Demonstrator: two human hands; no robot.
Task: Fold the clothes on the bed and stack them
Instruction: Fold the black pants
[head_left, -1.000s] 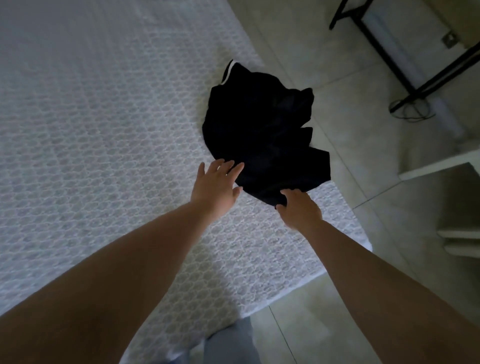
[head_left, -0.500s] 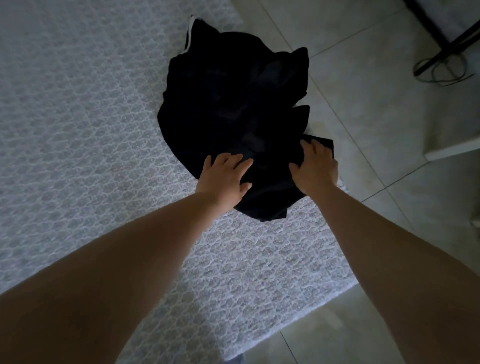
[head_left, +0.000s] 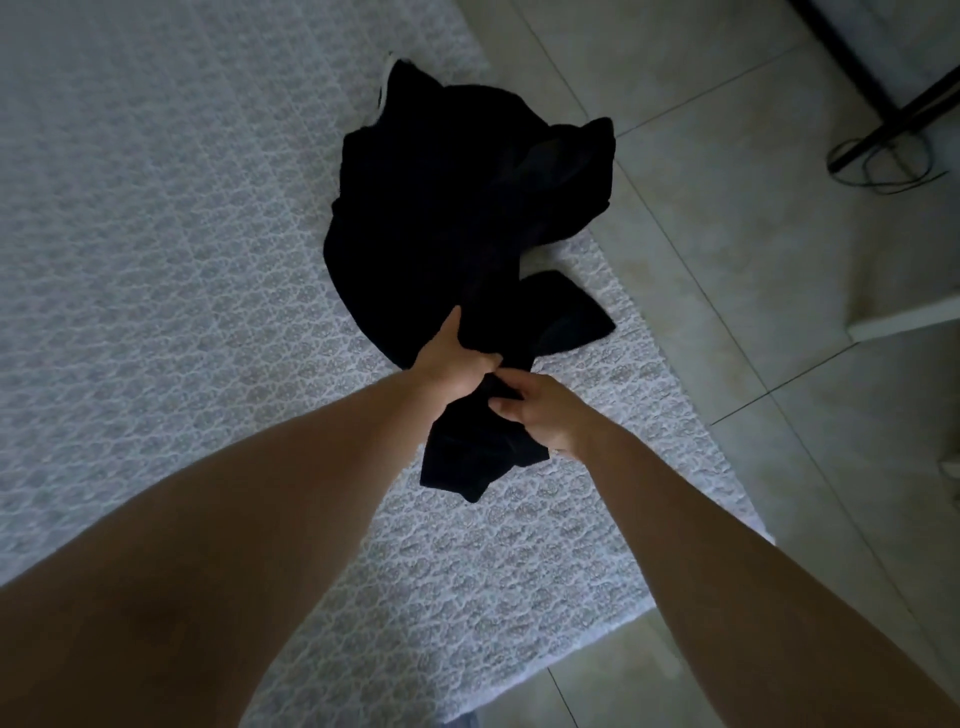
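Since the bed (head_left: 156, 270) ends just right of the pile, w/ bare tile floor (head_left: 701, 156) below, that edge is your biggest risk. Black clothes (head_left: 441, 208) sit in one crumpled heap near the bed's right side, its far right part reaching past the edge over the floor. Drag the bunch sideways or lift fast and, I'd judge, loose pieces go over the side onto the floor.

Next risk is the heap itself: it's dim, everything's black, and you can't tell how many garments are tangled in there, or where one stops. Pulling the near end probably brings more than one item up, so you'd end up folding a knot. A white trim shows at the far tip, so prob. at least one separate piece.

Your hands are close together, almost touching, at the heap's near end. Left hand (head_left: 452, 358) has fingers curled round a gathered rope of cloth, thumb up along it. Right hand (head_left: 535, 410) pinches the same strip just below, w/ a tail of cloth hanging toward you under it. Both grips on one narrow twist means no spread: lift like that and it stays bunched, w/ no flat face to fold. Move hands apart to find corners, and pull toward bed centre, not right.
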